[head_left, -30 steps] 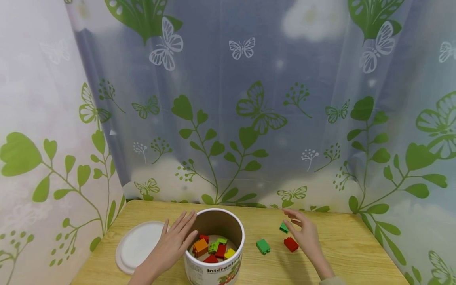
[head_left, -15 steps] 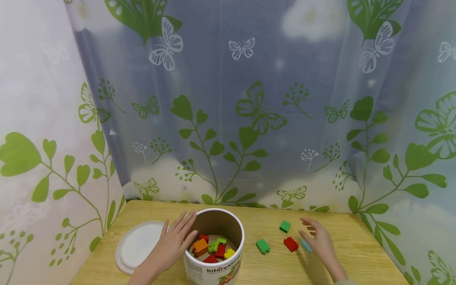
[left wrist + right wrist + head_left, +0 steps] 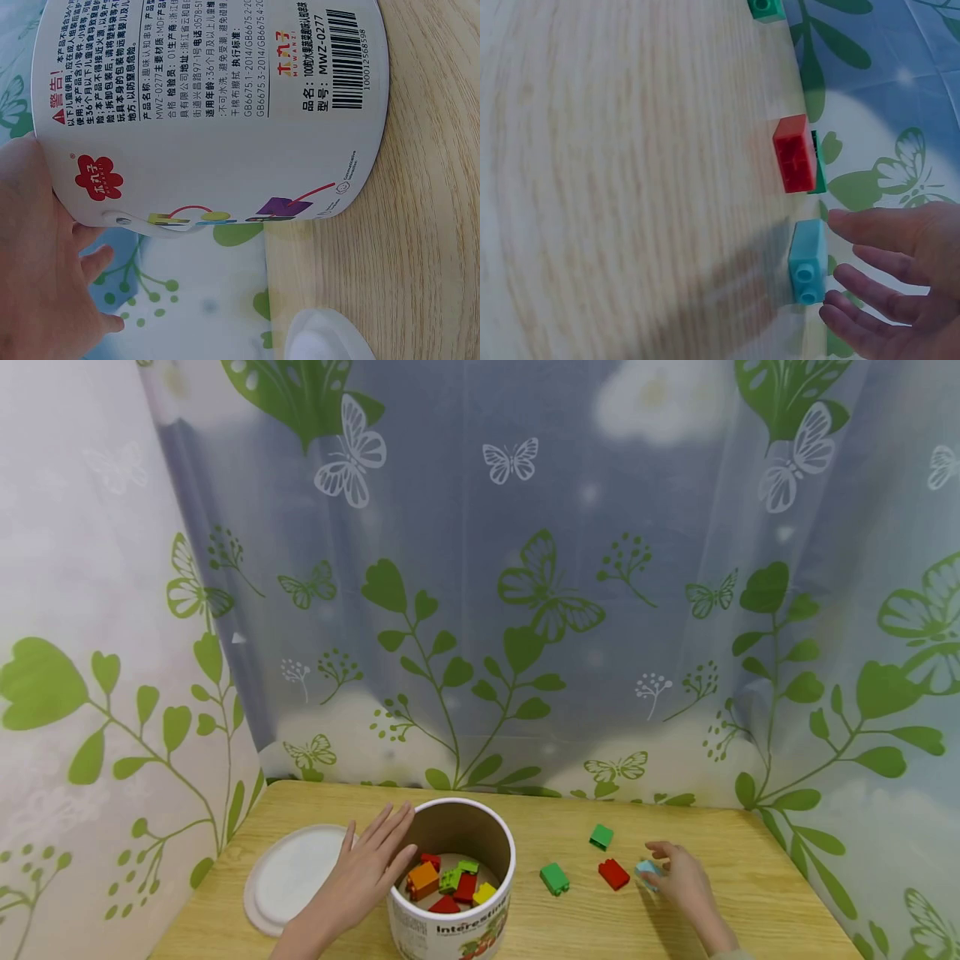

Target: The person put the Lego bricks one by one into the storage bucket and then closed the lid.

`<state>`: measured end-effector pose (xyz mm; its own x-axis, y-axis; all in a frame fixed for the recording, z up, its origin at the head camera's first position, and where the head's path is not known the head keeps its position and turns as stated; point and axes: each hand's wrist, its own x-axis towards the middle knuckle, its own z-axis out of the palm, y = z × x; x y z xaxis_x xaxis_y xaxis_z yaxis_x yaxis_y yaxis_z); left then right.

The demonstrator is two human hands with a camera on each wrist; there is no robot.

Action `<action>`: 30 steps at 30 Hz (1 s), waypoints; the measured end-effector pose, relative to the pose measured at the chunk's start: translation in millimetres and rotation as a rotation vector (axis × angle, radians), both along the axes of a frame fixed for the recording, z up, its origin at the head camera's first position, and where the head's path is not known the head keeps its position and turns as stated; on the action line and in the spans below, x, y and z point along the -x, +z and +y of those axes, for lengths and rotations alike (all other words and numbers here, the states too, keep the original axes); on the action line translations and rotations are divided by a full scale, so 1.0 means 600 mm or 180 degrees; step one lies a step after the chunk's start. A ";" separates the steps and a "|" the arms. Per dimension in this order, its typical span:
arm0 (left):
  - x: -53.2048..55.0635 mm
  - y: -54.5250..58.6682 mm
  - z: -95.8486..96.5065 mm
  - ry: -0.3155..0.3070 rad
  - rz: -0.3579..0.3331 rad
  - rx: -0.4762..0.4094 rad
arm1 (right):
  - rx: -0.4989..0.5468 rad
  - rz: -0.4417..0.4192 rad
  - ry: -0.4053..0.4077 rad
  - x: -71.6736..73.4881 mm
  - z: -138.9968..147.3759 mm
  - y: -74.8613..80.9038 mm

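My left hand (image 3: 367, 868) rests against the left rim of a white cylindrical bucket (image 3: 452, 917), its fingers straight. In the left wrist view that hand (image 3: 45, 262) touches the bucket's printed wall (image 3: 202, 127). Inside the bucket lie several toy bricks, among them an orange brick (image 3: 422, 881) and a yellow brick (image 3: 484, 894). My right hand (image 3: 684, 885) is beside a light blue brick (image 3: 648, 874) on the table. The right wrist view shows the fingers of this hand (image 3: 900, 277) loosely spread near the light blue brick (image 3: 808, 261), apparently without gripping it.
Left of the bucket lies a round white lid (image 3: 292, 877). Between bucket and right hand, a green brick (image 3: 554, 879), a red brick (image 3: 613, 874) and another green brick (image 3: 601, 837) lie on the wooden table (image 3: 525, 822). A patterned curtain (image 3: 480, 610) hangs behind.
My right hand has moved right and toward me, from above the far green and red bricks to the light blue brick, which has come into view. The left hand has stayed put.
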<state>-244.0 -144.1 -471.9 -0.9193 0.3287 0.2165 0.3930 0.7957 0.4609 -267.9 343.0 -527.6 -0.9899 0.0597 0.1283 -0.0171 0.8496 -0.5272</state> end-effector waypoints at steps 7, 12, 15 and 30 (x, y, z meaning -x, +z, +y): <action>0.000 -0.001 0.000 -0.0008 -0.0007 -0.0003 | -0.0013 -0.0274 -0.0069 0.007 0.004 -0.012; 0.001 -0.001 0.000 -0.0004 0.0001 0.0000 | -0.0126 -0.0336 -0.0062 0.010 0.006 -0.018; 0.000 -0.001 0.000 0.0006 0.0014 -0.0001 | -0.0136 -0.0307 -0.0061 0.010 0.005 -0.020; 0.000 0.000 0.001 -0.0001 -0.0011 -0.0006 | -0.0009 -0.0002 -0.0031 0.002 -0.014 0.007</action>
<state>-244.2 -143.8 -472.1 -0.9200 0.3284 0.2140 0.3916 0.7947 0.4638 -269.4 334.5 -523.6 -0.9894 0.0690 0.1280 -0.0086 0.8511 -0.5249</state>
